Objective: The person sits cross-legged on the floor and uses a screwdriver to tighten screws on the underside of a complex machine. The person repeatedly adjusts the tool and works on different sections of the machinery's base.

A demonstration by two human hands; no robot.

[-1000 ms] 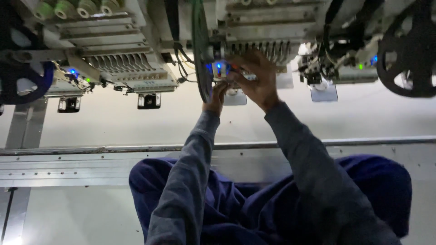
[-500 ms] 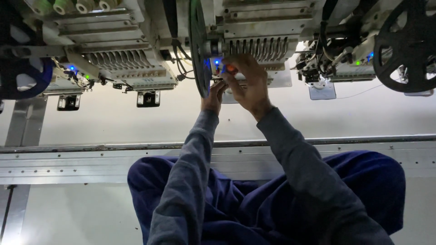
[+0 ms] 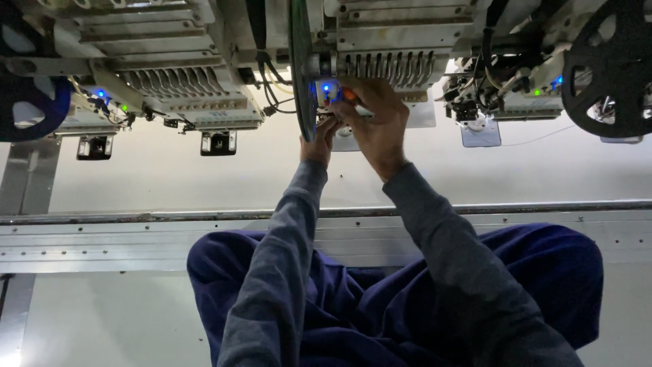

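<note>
Both my arms, in grey sleeves, reach up to the middle sewing head point(image 3: 380, 64) of a multi-head embroidery machine. My right hand point(image 3: 377, 129) is closed around a small orange-handled tool point(image 3: 348, 95), whose tip is at the head's lower left corner beside a blue light point(image 3: 326, 87). My left hand point(image 3: 318, 144) is just below and to the left. Its fingertips press against the needle area under the head, next to a thin green vertical plate point(image 3: 300, 68). What the left fingers grip is hidden.
Similar heads sit to the left point(image 3: 183, 88) and right point(image 3: 489, 102), with small lights and cables. A dark blue wheel point(image 3: 30, 109) is far left and a black spoked wheel point(image 3: 608, 68) far right. A metal rail point(image 3: 102, 234) crosses below. My blue-trousered knees point(image 3: 543, 272) are in front.
Both hands stay at the middle head. My right hand has shifted slightly on the orange tool, and the view has drifted a little.
</note>
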